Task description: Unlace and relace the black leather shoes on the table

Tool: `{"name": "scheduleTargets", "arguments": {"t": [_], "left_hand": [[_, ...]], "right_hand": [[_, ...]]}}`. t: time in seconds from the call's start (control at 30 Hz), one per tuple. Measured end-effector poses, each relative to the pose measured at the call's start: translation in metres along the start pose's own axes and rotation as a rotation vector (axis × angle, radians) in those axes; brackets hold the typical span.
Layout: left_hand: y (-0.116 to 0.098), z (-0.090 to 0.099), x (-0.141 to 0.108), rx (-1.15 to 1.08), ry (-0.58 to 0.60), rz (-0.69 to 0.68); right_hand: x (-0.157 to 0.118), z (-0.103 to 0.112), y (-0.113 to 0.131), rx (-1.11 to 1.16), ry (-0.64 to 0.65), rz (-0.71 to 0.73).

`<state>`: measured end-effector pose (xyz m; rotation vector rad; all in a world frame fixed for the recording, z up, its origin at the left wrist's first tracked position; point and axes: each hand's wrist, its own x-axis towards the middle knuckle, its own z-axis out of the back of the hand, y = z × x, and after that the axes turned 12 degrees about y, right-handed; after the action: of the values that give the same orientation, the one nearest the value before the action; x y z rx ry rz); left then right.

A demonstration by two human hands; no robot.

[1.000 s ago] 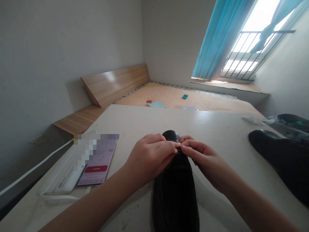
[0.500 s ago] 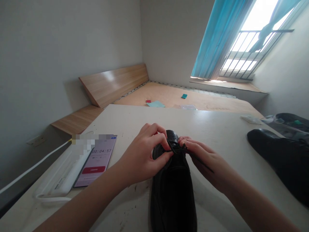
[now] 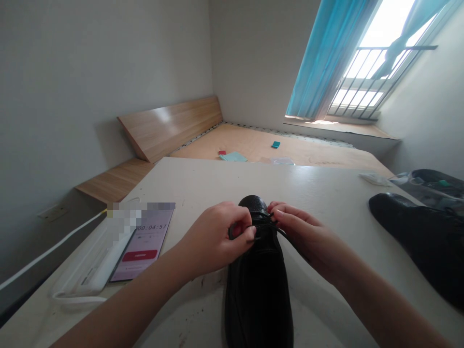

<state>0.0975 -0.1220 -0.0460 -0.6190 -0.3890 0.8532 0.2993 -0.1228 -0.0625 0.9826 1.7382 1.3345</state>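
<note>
A black shoe (image 3: pixel 259 295) stands on the white table, its toe pointing away from me and its opening towards me. My left hand (image 3: pixel 226 234) is closed at the left side of the lacing, thumb and forefinger pinching a black shoelace. On the right side my right hand (image 3: pixel 304 232) pinches the shoelace (image 3: pixel 290 238) between thumb and fingers. One length of that lace runs across the tongue and down along the right palm. How the lace is looped between the hands is partly hidden by the fingers.
A second black shoe (image 3: pixel 420 232) lies at the right of the white table (image 3: pixel 203 181). To the left are a phone (image 3: pixel 145 251) with a running timer and a clear case (image 3: pixel 83 270) with a white cable. A plastic bin (image 3: pixel 435 186) stands at the far right.
My left hand has drawn back slightly to the left and its fingers have curled in tighter, with the lace pulled along. My right hand stays nearly in place.
</note>
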Motion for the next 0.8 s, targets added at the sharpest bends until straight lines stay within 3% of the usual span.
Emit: {"name": "scheduleTargets", "arguments": {"t": [0.13,0.4,0.57,0.8], "left_hand": [[-0.002,-0.001,0.000,-0.010,0.081,0.018],[0.008,0.002,0.004,-0.366,0.184,0.171],[0.018,0.008,0.005,-0.468,0.339,0.163],[0.019,0.009,0.004,-0.526,0.395,0.154]], "right_hand": [[-0.001,-0.003,0.002,0.187,-0.040,-0.092],[0.003,-0.006,0.000,0.285,0.014,-0.063],[0.009,-0.004,-0.002,0.270,-0.008,-0.098],[0.009,-0.009,0.001,0.211,-0.047,-0.107]]}}
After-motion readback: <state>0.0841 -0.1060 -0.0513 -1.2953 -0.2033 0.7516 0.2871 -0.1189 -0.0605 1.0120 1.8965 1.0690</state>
